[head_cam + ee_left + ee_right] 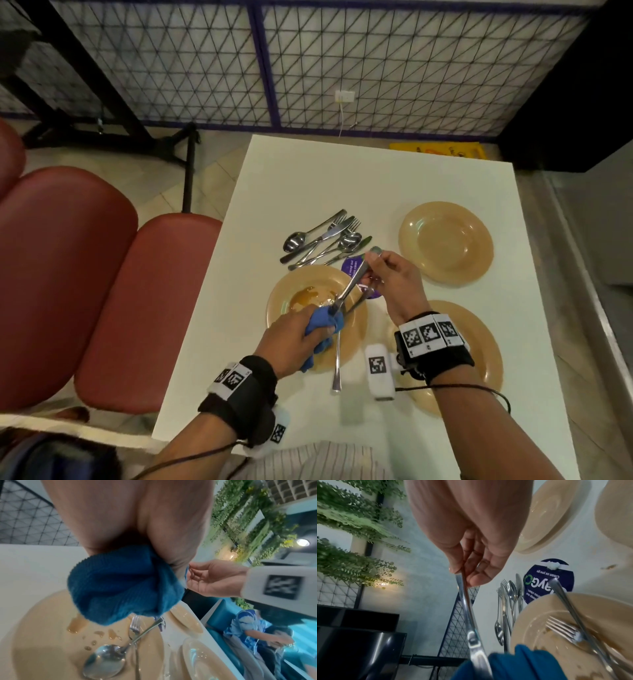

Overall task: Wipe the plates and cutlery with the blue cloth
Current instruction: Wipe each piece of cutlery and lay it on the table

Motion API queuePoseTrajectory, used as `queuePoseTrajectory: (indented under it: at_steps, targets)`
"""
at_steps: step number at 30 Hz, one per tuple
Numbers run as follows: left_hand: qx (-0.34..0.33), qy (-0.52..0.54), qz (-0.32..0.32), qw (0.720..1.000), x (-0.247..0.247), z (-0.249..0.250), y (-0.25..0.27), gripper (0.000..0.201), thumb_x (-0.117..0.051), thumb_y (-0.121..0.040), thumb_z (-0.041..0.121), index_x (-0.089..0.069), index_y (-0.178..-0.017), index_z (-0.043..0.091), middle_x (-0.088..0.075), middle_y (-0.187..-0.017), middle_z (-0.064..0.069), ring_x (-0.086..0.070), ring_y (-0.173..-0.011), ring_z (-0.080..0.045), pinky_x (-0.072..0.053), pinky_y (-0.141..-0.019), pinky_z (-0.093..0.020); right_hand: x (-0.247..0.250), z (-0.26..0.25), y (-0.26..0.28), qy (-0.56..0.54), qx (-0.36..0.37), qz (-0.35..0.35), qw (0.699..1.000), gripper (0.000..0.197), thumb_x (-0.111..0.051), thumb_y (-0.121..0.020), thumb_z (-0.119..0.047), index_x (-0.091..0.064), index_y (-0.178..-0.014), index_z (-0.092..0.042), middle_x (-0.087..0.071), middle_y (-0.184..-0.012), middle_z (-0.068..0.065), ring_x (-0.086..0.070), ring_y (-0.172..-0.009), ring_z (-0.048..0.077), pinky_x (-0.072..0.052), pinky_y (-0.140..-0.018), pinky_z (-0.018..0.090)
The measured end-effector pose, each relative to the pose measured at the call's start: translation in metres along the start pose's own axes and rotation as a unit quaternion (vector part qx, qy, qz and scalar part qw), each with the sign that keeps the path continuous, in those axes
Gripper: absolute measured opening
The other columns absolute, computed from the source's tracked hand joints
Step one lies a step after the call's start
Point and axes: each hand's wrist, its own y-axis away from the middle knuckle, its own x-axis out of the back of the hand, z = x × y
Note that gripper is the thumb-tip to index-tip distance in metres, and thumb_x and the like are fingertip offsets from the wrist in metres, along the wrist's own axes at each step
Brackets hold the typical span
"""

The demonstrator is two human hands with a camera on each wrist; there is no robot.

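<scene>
The left hand (291, 337) grips the bunched blue cloth (323, 325) closed round the blade of a knife (349, 287). The right hand (394, 281) pinches the knife's handle end, at 1 o'clock from the cloth. Beneath them a soiled plate (284, 301) carries a fork (561, 628) and a spoon (104, 661). Loose cutlery (325, 240) lies at 12 o'clock; two further plates sit at 2 o'clock (445, 243) and 4 o'clock (479, 346) on the white table (308, 178).
</scene>
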Motion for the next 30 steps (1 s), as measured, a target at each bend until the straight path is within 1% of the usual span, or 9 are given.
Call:
queuePoseTrajectory:
  at_steps: [3,6,10,13,15,18,20,24,30]
  targets:
    - [0.013,-0.018,-0.017,1.000,0.001,-0.013,0.000,0.028,-0.054,-0.100,0.047,-0.055,-0.125,0.036,-0.071,-0.077,0.001,-0.068,-0.070,-0.012,-0.053,-0.069,-0.022,0.013,-0.011,-0.014,-0.035,0.011,0.025,0.999,0.013,-0.065,-0.094,-0.014,-0.068,-0.086,-0.004,-0.067,-0.074,0.008,-0.058,-0.068,0.019,-0.054,-0.068,0.030]
    - [0.020,-0.018,-0.002,1.000,0.010,-0.016,-0.009,0.035,-0.058,-0.098,0.046,-0.059,-0.130,0.031,-0.072,-0.092,0.007,-0.067,-0.085,-0.009,-0.055,-0.082,-0.029,0.012,0.000,-0.014,-0.039,-0.010,0.019,0.999,0.016,-0.064,-0.095,-0.017,-0.067,-0.094,-0.001,-0.068,-0.078,0.008,-0.060,-0.069,0.018,-0.055,-0.070,0.030]
    - [0.009,-0.024,0.008,1.000,0.008,-0.006,-0.022,0.029,-0.056,-0.099,0.046,-0.061,-0.124,0.032,-0.074,-0.092,0.003,-0.068,-0.080,-0.010,-0.047,-0.065,-0.015,-0.002,0.013,-0.016,-0.023,-0.031,-0.002,0.999,0.022,-0.063,-0.096,-0.018,-0.067,-0.096,0.004,-0.067,-0.078,0.010,-0.059,-0.067,0.017,-0.055,-0.066,0.028]
    - [0.015,0.011,0.015,1.000,0.011,-0.016,-0.024,0.033,-0.056,-0.099,0.045,-0.054,-0.133,0.042,-0.076,-0.090,-0.001,-0.073,-0.079,-0.015,-0.058,-0.071,-0.023,-0.003,0.007,-0.036,-0.049,-0.039,0.012,0.998,0.017,-0.062,-0.096,-0.015,-0.065,-0.086,-0.002,-0.068,-0.070,0.004,-0.060,-0.063,0.014,-0.054,-0.065,0.028]
    - [0.038,0.020,0.022,0.999,0.021,-0.028,-0.021,0.031,-0.058,-0.100,0.040,-0.054,-0.130,0.045,-0.076,-0.085,-0.002,-0.073,-0.074,-0.018,-0.057,-0.069,-0.027,-0.003,0.004,-0.052,-0.071,-0.043,0.037,0.996,0.016,-0.062,-0.096,-0.015,-0.065,-0.083,-0.006,-0.067,-0.071,0.004,-0.060,-0.063,0.014,-0.054,-0.065,0.027]
    - [0.085,0.077,0.046,0.992,0.040,-0.045,-0.012,0.013,-0.061,-0.099,0.026,-0.063,-0.110,0.034,-0.068,-0.061,-0.001,-0.062,-0.047,-0.019,-0.049,-0.047,-0.027,-0.002,0.006,-0.084,-0.092,-0.072,0.084,0.990,0.011,-0.064,-0.095,-0.015,-0.065,-0.086,-0.008,-0.069,-0.075,0.007,-0.063,-0.066,0.016,-0.056,-0.066,0.027]
    - [0.114,0.105,0.067,0.986,0.051,-0.056,-0.008,0.008,-0.062,-0.099,0.022,-0.065,-0.106,0.026,-0.063,-0.056,-0.003,-0.054,-0.042,-0.018,-0.044,-0.040,-0.026,-0.001,0.011,-0.106,-0.070,-0.086,0.103,0.988,0.010,-0.066,-0.094,-0.017,-0.066,-0.087,-0.009,-0.072,-0.073,0.005,-0.067,-0.067,0.018,-0.056,-0.066,0.028]
    - [0.155,0.160,0.076,0.972,0.060,-0.074,-0.008,0.004,-0.061,-0.100,0.023,-0.064,-0.102,0.022,-0.058,-0.057,-0.008,-0.050,-0.043,-0.021,-0.042,-0.043,-0.031,-0.010,0.023,-0.148,-0.033,-0.115,0.127,0.985,0.014,-0.061,-0.097,-0.015,-0.059,-0.083,-0.012,-0.065,-0.077,0.009,-0.065,-0.069,0.018,-0.058,-0.065,0.025]
    - [0.154,0.157,0.067,0.973,0.053,-0.080,-0.012,0.006,-0.062,-0.100,0.026,-0.063,-0.104,0.022,-0.065,-0.062,-0.015,-0.052,-0.042,-0.021,-0.046,-0.043,-0.032,-0.024,0.042,-0.182,-0.007,-0.159,0.136,0.978,0.021,-0.053,-0.100,-0.008,-0.051,-0.080,-0.013,-0.058,-0.078,0.010,-0.061,-0.068,0.020,-0.058,-0.070,0.028]
